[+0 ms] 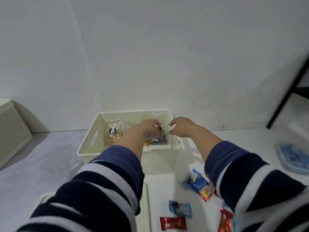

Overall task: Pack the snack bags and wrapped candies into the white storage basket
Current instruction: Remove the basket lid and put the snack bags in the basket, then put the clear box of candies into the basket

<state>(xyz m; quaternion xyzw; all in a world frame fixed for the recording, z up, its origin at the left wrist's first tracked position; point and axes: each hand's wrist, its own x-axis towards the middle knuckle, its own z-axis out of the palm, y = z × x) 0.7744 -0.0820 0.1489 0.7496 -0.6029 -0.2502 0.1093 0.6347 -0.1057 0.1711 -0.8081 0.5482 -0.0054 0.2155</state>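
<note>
1. Table (50, 164): white, with a wall behind it at 12 o'clock.
2. Basket (93, 129): white, centre of view, perforated walls, slot handle on its 9 o'clock side.
3. Left hand (147, 129): over the basket, fingers curled, pinching a clear bag (158, 138) with dark contents.
4. Right hand (181, 127): at the basket's 3 o'clock rim, fingers loosely curled, holding nothing visible.
5. Nut bag (114, 136): clear, inside the basket, at its 9 o'clock side.
6. Blue packs (197, 182), (180, 209): on the table at 5 o'clock.
7. Red candies (173, 223), (224, 221): at 6 o'clock, near the bottom edge.
8. Blue tray (294, 158): at 3 o'clock, blurred.
</note>
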